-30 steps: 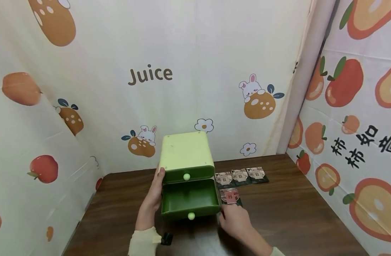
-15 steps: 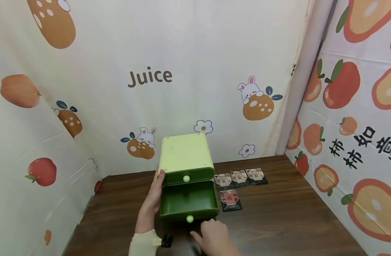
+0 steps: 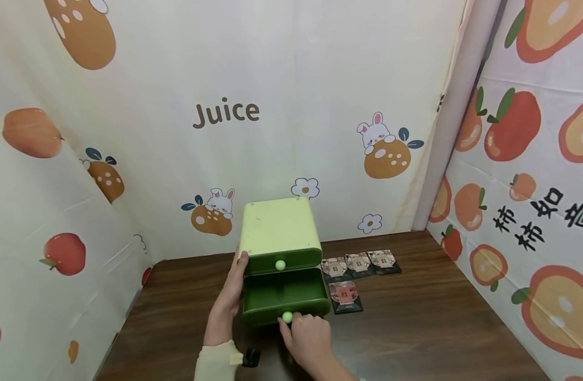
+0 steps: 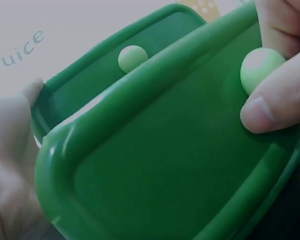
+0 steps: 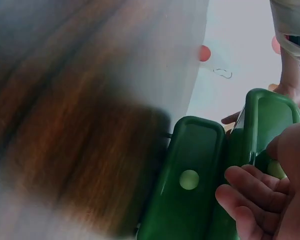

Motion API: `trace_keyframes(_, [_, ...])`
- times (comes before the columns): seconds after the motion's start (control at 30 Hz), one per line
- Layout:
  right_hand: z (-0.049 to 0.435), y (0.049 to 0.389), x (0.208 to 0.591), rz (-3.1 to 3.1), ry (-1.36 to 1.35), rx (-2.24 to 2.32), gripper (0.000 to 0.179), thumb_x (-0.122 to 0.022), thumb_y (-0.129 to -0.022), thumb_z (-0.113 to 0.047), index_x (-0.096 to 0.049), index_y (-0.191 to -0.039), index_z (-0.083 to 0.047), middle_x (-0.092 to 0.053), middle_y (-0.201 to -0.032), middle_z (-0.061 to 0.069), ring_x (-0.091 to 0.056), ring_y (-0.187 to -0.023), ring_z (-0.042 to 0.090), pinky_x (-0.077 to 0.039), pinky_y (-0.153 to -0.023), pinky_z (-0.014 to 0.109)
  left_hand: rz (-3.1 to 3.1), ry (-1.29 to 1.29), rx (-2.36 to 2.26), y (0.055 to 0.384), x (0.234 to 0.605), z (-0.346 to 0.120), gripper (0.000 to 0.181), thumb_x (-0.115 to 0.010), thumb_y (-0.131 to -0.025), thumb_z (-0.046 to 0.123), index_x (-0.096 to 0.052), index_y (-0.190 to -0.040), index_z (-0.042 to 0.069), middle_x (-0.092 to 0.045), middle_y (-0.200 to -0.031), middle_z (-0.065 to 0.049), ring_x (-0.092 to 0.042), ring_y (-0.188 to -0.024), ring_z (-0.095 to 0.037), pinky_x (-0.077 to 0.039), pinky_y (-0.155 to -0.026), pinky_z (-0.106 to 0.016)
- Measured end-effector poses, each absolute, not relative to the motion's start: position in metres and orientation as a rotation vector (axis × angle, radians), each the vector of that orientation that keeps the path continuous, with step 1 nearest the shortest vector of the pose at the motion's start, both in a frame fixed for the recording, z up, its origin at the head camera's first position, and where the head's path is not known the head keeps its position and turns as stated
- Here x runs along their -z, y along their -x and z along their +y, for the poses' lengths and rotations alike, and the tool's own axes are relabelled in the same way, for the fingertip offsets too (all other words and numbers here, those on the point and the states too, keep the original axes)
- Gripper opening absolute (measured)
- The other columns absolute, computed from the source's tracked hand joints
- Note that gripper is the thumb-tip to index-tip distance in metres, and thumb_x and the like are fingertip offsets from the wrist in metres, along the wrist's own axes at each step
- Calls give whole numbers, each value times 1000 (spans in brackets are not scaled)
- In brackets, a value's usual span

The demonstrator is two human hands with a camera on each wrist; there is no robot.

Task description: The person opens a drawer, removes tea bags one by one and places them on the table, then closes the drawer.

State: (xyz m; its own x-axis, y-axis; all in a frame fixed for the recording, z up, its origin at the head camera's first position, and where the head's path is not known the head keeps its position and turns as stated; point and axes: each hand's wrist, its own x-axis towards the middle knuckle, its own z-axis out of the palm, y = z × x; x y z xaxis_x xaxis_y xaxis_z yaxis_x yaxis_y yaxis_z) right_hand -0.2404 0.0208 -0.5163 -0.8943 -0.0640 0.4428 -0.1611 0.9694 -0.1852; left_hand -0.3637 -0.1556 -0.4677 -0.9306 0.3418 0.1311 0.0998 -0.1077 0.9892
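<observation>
A small pale green two-drawer box [image 3: 279, 225] stands on the table, with dark green drawer fronts. The upper drawer [image 3: 301, 257] is closed; the lower drawer [image 3: 258, 315] is pulled out, and nothing shows inside it. My left hand [image 3: 231, 286] rests along the box's left side, thumb at the front corner; its other fingers are mostly hidden in the head view. With my right hand [image 3: 310, 338] I pinch the round pale knob [image 4: 260, 70] of the lower drawer between thumb and fingers, clearest in the left wrist view.
To the box's right lies a row of three flat, square, house-printed packets [image 3: 360, 264]. A red-printed packet [image 3: 346, 296] lies before them. The wooden table [image 3: 424, 317] meets a printed curtain [image 3: 320, 106] behind. A black device [image 3: 251, 357] sits at my left wrist.
My right hand has moved left from beside the red-printed packet to the lower drawer's knob. That drawer now sits slightly further in. My left hand stays at the box's side.
</observation>
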Motion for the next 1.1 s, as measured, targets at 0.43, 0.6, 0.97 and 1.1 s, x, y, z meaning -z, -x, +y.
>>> trace_keyframes(0.43, [22, 277, 509, -2721, -149, -319, 58, -56, -95, -53, -38, -51, -19, -27, -43, -4, -29, -34, 13, -24, -34, 28, 2013, -419, -2143, 361, 463, -154, 53, -28, -105, 51, -8, -154, 45, -10, -156, -2, -17, -135, -30, -20, -102, -54])
trace_keyframes(0.6, [24, 292, 510, -2753, -156, -374, 59, -55, -95, -54, -37, -49, -21, -26, -41, -5, -28, -34, 12, -24, -33, 28, 2039, -403, -2125, 359, 463, -154, 54, -28, -105, 51, -7, -154, 45, -5, -158, -2, -13, -137, -30, -16, -103, -57])
trace_keyframes(0.97, [28, 306, 508, -2778, -115, -483, 59, -58, -94, -52, -39, -48, -20, -29, -40, -5, -32, -34, 12, -27, -34, 29, 2057, -318, -2091, 353, 463, -151, 58, -28, -103, 56, -6, -155, 42, -5, -160, -5, -7, -140, -32, -11, -103, -67])
trace_keyframes(1.1, [27, 310, 507, -2779, -118, -509, 59, -58, -94, -52, -39, -48, -20, -30, -40, -5, -32, -34, 12, -27, -34, 29, 2049, -254, -2104, 352, 462, -151, 64, -30, -101, 60, -6, -156, 39, -8, -159, -9, -14, -138, -37, -19, -100, -68])
